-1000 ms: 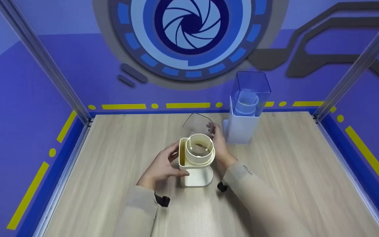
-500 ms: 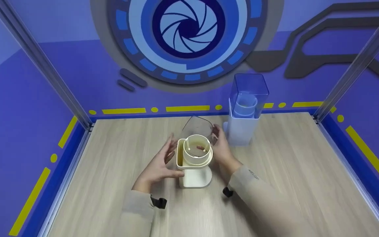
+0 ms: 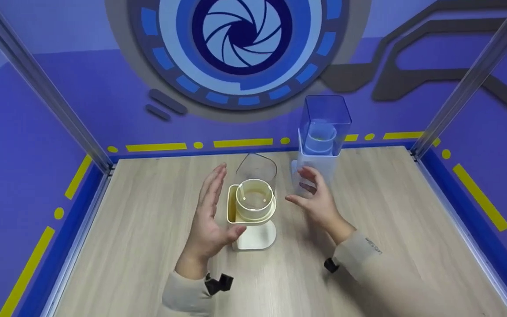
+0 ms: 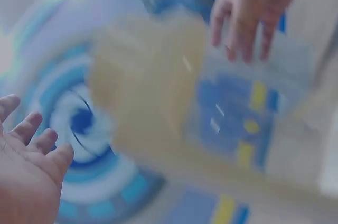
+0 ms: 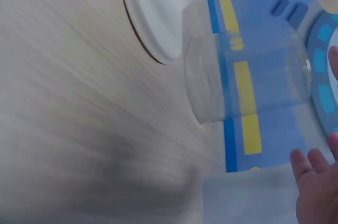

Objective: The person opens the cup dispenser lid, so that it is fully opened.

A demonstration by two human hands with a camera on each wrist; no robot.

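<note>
In the head view, a cream dispenser-like stand (image 3: 232, 207) with a round collar on top and a white foot (image 3: 258, 237) stands mid-table. Just behind it is a clear see-through container (image 3: 260, 165), which shows upright on the table in the right wrist view (image 5: 211, 92). My left hand (image 3: 207, 224) is at the stand's left side, fingers straight and thumb close to its front corner; whether the thumb touches cannot be told. My right hand (image 3: 319, 204) is apart from the stand on its right, fingers loosely bent and holding nothing. The left wrist view is blurred.
A similar pale blue dispenser (image 3: 328, 165) with a tinted clear top (image 3: 328, 108) stands at the back right, partly behind my right hand. Patterned blue walls and metal posts (image 3: 42, 88) enclose the wooden table (image 3: 156, 211).
My right hand has let go of the clear container and moved right, away from it. My left fingers have straightened and drawn away from the stand. The head view has shifted slightly.
</note>
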